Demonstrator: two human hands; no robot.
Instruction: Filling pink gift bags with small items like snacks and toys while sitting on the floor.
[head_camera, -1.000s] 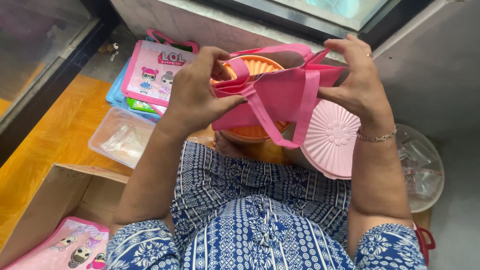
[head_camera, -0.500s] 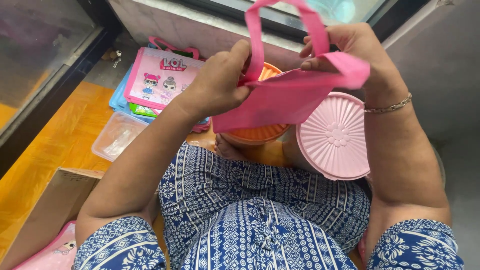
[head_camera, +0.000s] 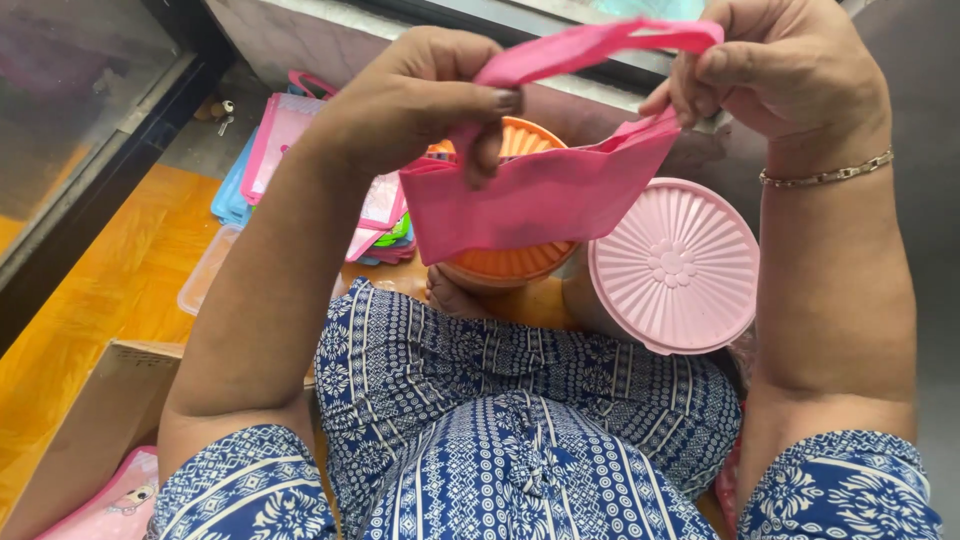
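She sits on the floor with both hands raised over her lap, and between them hangs a small pink fabric bag (head_camera: 545, 200). The left hand (head_camera: 420, 95) is closed on the bag's upper left edge, thumb pressed down over the cloth at about 9 o'clock of the bag. The right hand (head_camera: 785, 65) pinches the opposite top corner at about 2 o'clock, fingers curled shut on the fabric, and the bag's pink strap (head_camera: 590, 42) loops across from 1 hand to the other at 12 o'clock. A thin gold bracelet (head_camera: 825, 175) sits on the right wrist.

Directly behind the bag, partly hidden by it, is a round orange ribbed container (head_camera: 510, 262); only its rim and lower curve show. At 4 o'clock of the bag, just beside the orange one, lies a round pale pink ribbed lid (head_camera: 675, 265) with a flower shape at its centre. Off at 9 o'clock, on the floor, is a stack of flat pink and blue pouches (head_camera: 270, 150), with a clear plastic tray (head_camera: 205, 275) near them on the orange wooden floor (head_camera: 110, 290). At 7 o'clock stands a cardboard box (head_camera: 95, 420) with another pink pouch (head_camera: 115, 500) inside
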